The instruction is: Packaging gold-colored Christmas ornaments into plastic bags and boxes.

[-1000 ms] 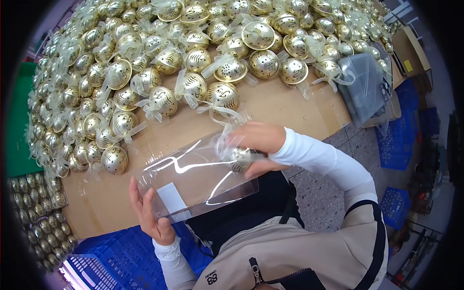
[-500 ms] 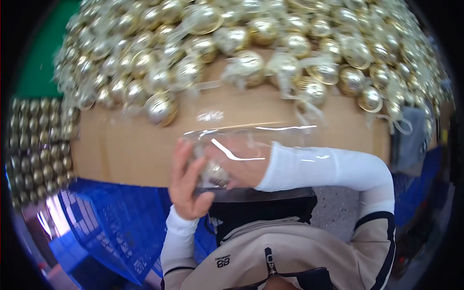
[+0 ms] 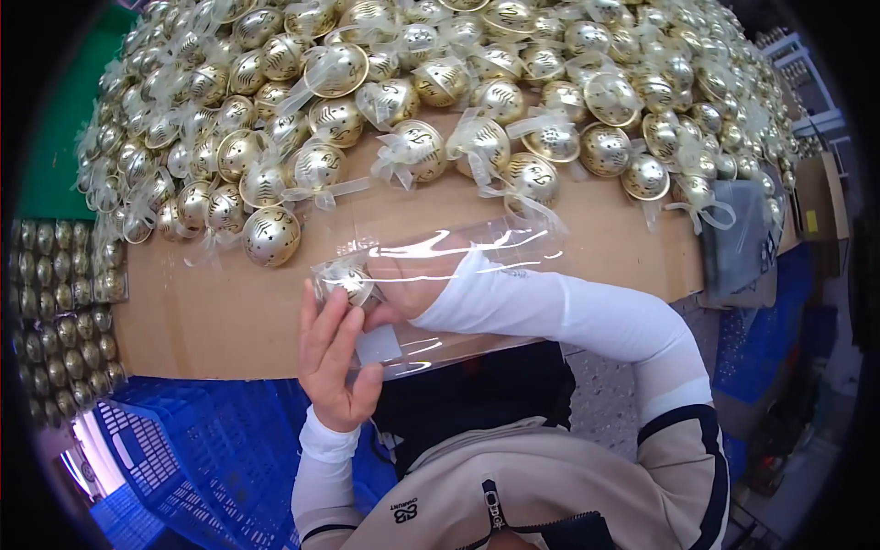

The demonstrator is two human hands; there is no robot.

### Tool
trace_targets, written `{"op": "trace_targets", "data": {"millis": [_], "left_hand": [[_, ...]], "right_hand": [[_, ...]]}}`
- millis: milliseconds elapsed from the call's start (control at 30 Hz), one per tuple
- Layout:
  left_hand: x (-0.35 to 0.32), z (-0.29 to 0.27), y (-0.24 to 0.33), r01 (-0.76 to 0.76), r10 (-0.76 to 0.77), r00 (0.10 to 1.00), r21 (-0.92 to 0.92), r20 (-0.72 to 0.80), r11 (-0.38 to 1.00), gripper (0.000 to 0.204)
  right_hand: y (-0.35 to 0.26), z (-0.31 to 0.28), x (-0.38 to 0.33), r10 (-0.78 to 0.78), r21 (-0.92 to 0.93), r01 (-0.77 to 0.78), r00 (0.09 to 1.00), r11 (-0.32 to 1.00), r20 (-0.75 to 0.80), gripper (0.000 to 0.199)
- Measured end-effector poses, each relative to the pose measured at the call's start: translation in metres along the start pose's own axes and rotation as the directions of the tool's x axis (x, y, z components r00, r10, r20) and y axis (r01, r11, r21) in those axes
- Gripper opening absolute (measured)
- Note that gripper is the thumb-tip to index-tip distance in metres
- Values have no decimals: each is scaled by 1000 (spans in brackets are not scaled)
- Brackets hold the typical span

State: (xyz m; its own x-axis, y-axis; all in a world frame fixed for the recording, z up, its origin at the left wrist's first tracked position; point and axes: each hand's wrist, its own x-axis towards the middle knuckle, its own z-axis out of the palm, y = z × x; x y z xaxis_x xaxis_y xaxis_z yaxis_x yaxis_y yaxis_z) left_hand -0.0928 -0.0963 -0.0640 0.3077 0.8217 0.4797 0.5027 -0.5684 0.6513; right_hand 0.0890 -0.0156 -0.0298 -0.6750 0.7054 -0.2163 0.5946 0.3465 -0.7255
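Observation:
My right hand (image 3: 412, 280) is inside a long clear plastic box (image 3: 522, 240), reaching in from its right end. Its fingers are closed around a shiny gold bell ornament (image 3: 351, 280) near the box's left end; part of the bell is hidden by fingers. My left hand (image 3: 335, 362) holds that left end from outside, fingertips over the bell and thumb by the lower corner. Beneath the bell, a small whitish square (image 3: 379, 345) shows through the plastic.
A large heap of gold bells (image 3: 422, 82) with sheer ribbons covers the far part of the cardboard-topped table (image 3: 211, 321). Packed rows of bells (image 3: 64, 312) stand at the left. Blue plastic crates (image 3: 197, 449) sit below the near edge. A grey plastic bundle (image 3: 738, 225) lies at the right.
The bell and both hands have shifted slightly left. The box is now tilted, its right end farther away, and the view has moved a little.

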Motion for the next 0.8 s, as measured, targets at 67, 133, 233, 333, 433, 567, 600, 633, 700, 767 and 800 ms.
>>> {"op": "trace_targets", "data": {"millis": [67,133,233,333,433,567,600,633,700,767,800], "left_hand": [[-1,3,-3,6,-6,1000,4,-14,1000,45],[-1,1,-2,6,-6,1000,0,-21,1000,45],[1,2,-3,2,-2,999,-16,-43,1000,44],[3,2,2,3,-3,999,-8,-53,1000,43],[0,2,1,15,-16,998,-7,-56,1000,43],[2,4,-2,4,-5,999,-22,-46,1000,43],[1,4,-1,9,-10,999,-16,-47,1000,43],[1,4,-1,11,-12,999,-21,-49,1000,43],[1,4,0,17,-18,999,-32,-45,999,43],[0,5,0,20,-21,999,-15,-47,1000,43],[-1,5,0,18,-19,999,-26,-33,999,43]], "right_hand": [[20,14,-11,-193,-253,152,971,955,-143,35],[41,14,-45,-437,-339,334,849,879,-297,32],[66,-21,-116,-492,-568,280,830,774,-262,35],[79,-48,-156,-519,-730,37,727,682,-449,35],[50,-81,-125,-539,-866,-67,758,496,-367,45],[69,-81,-99,-565,-919,23,794,394,-222,45],[71,-79,-99,-563,-902,42,793,430,-231,43],[74,-78,-100,-558,-883,60,794,466,-241,41],[72,-72,-119,-549,-887,27,794,460,-261,42],[66,-64,-144,-345,-859,-200,855,471,-387,46],[67,-60,-154,-219,-800,-206,897,563,-385,56]]}}
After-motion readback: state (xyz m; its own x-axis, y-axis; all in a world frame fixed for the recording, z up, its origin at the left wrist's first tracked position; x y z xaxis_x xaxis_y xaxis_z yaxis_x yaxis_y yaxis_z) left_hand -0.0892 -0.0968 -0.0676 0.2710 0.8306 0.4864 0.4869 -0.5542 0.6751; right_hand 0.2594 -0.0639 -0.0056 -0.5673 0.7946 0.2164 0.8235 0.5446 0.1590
